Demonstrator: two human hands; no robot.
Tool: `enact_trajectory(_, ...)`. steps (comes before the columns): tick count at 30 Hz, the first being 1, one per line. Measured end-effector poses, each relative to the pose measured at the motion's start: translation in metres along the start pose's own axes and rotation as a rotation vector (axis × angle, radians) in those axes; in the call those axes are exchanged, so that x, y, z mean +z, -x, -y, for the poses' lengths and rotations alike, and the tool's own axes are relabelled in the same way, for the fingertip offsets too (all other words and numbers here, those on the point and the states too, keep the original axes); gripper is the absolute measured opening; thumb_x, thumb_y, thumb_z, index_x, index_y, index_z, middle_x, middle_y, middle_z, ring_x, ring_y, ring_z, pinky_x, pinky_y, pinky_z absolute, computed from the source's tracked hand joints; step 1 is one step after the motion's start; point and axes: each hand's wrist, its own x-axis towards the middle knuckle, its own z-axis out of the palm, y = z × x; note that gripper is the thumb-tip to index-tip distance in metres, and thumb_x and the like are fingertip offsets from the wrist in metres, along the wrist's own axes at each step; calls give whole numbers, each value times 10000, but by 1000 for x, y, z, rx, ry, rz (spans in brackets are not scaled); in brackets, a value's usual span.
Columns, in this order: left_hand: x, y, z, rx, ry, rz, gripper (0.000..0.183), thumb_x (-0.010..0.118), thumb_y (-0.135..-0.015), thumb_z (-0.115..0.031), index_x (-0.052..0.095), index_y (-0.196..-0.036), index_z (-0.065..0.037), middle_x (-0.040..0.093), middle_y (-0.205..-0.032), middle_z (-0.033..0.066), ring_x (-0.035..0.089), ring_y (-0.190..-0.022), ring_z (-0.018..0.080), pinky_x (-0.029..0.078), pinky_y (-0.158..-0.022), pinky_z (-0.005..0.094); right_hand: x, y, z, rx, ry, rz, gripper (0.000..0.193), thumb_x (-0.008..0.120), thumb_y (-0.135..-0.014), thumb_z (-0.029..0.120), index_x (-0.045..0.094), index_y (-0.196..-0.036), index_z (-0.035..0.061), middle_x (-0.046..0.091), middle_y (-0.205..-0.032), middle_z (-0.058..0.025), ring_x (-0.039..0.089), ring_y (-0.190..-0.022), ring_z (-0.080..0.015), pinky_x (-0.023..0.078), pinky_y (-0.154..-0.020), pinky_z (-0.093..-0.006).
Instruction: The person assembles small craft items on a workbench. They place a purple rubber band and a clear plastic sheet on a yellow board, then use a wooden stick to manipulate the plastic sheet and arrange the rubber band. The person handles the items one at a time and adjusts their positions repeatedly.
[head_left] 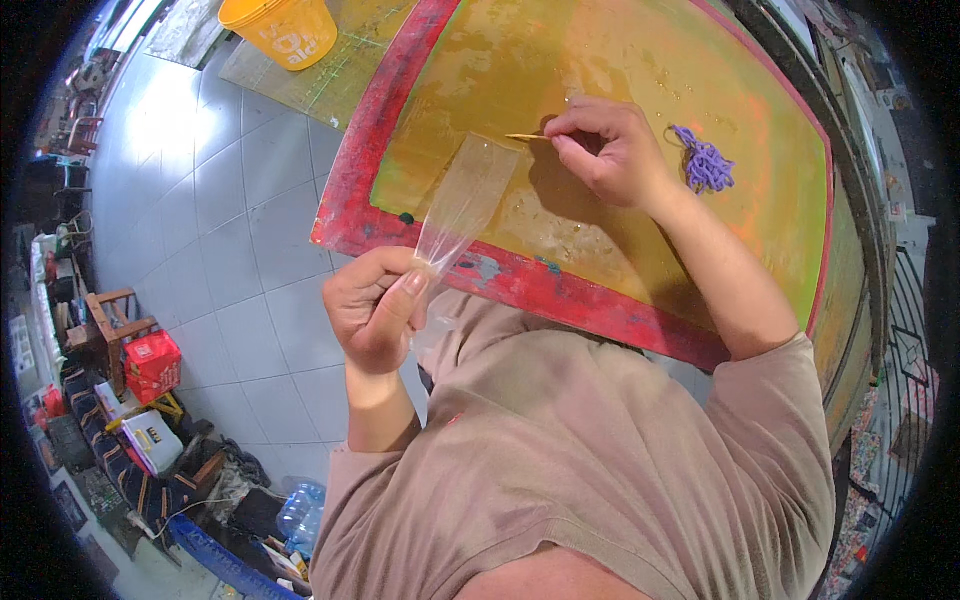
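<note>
My left hand (376,310) is closed round the gathered neck of a clear plastic bag (470,185), whose flat end spreads over a large screen. My right hand (612,150) pinches a thin yellowish stick (524,137), its tip pointing left just beyond the bag's far end. Under both lies the screen's yellow-green mesh (610,60), wet in places with small drops, set in a paint-stained red frame (345,195). A tangled bundle of purple cord (708,165) rests on the mesh, right of my right hand. Whether the stick touches the mesh is unclear.
A yellow bucket (285,35) stands on a stained board (300,80) at the far left. Grey floor tiles (230,260) stretch along the left. Lower left are a wooden stool (115,315), a red bag (152,365), a white container (150,443) and a large clear bottle (302,515).
</note>
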Motion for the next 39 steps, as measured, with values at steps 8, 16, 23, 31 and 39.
enact_trajectory(8,-6,24,4,-536,-144,-56,324,514,-917,-222,623,-724,15,405,-437,-32,302,-382,28,204,-389,210,2,2,-2,-82,-17,-37,99,585,-721,93,638,-769,25,578,-690,-114,564,-605,-234,437,-547,-311)
enact_trajectory(16,9,28,14,-702,-220,-38,546,468,-934,-409,608,-618,14,341,-400,-29,295,-388,52,311,-441,222,4,1,0,-122,-36,-15,94,587,-720,89,635,-767,24,569,-684,-117,555,-606,-236,437,-551,-313)
enact_trajectory(23,11,30,19,-552,-334,4,409,573,-898,-267,577,-581,-8,433,-456,-11,342,-449,37,332,-463,231,5,1,-8,-198,-27,-11,72,578,-758,18,615,-814,-8,533,-673,-57,482,-559,-125,364,-507,-247)
enact_trajectory(31,0,35,41,-20,-130,83,308,574,-819,2,500,-524,-43,467,-505,-4,367,-423,64,284,-410,261,5,-1,-8,-198,-50,-19,72,580,-766,15,622,-823,0,518,-667,-48,468,-553,-118,352,-497,-249)
enact_trajectory(39,-4,34,53,50,1,91,314,554,-799,1,465,-499,-22,427,-441,3,352,-378,67,242,-370,243,5,0,-9,-156,-132,-48,70,575,-766,10,619,-820,-2,509,-668,-39,452,-562,-97,341,-501,-239)
